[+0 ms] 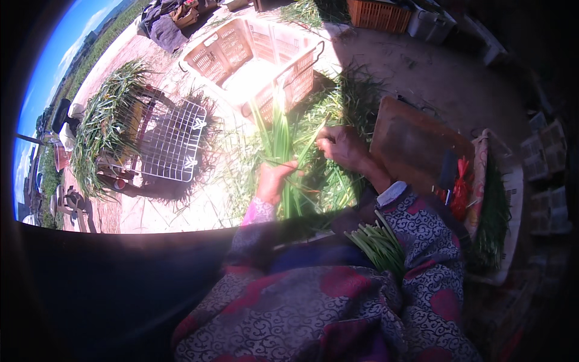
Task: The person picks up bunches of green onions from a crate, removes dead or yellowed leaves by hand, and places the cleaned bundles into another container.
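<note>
My left hand [274, 180] is closed round a bunch of long green stalks [281, 136] that look like chives. The stalks stand nearly upright, their tops spread and washed out by strong sun. Just to the right, my right hand [347, 148] is pinched, with a thin green leaf [315, 137] at its fingertips. Beneath both hands lies a loose heap of green leaves [338, 181]. Across my lap, by the right forearm, rests another bundle of green stalks [377, 244] with its cut ends showing.
Ahead stands a pale plastic crate [232, 57] with slotted walls. A cart with a white wire rack [172, 139] carries leafy greens [111, 123] at left. To my right are a brown tray [410, 133], red ties [462, 187] and a chive bundle [493, 211]. An orange crate [379, 15] sits behind.
</note>
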### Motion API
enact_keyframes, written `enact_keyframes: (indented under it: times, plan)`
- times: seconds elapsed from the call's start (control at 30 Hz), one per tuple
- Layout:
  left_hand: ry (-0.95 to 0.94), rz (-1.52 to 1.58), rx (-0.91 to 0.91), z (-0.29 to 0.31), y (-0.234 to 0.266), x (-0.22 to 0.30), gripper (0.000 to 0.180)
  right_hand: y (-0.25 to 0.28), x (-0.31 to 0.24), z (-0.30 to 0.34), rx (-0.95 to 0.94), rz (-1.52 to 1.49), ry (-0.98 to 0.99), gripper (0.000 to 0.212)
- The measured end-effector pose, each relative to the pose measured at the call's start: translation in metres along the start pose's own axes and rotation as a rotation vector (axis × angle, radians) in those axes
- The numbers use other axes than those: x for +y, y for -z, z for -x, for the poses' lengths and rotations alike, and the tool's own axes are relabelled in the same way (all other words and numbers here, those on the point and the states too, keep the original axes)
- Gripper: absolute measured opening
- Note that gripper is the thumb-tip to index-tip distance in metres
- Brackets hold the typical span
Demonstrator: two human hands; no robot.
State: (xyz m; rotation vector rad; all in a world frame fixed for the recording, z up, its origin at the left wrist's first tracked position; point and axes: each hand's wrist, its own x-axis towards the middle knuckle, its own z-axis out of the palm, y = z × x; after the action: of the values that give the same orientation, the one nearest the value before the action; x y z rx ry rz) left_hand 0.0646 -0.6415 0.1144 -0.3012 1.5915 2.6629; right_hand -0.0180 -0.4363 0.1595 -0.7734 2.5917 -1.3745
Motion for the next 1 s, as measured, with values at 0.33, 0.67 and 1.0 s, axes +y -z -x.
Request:
enact_keyframes:
  times: [0.33, 0.67, 1.0]
  plan:
    - [0.079, -0.081, 0.036, -0.003, 0.013, -0.017, 0.031, -0.022, 0.042, 0.001, 0.371, 0.284, 0.149, 0.007]
    - [-0.015, -0.295, 0.14, -0.004, -0.001, -0.025, 0.018, -0.013, 0.035, -0.002, -0.04, -0.588, -0.39, 0.022]
    - [-0.047, -0.279, 0.138, 0.003, 0.006, -0.027, 0.021, -0.012, 0.059, -0.007, -0.265, -0.573, -0.327, 0.015]
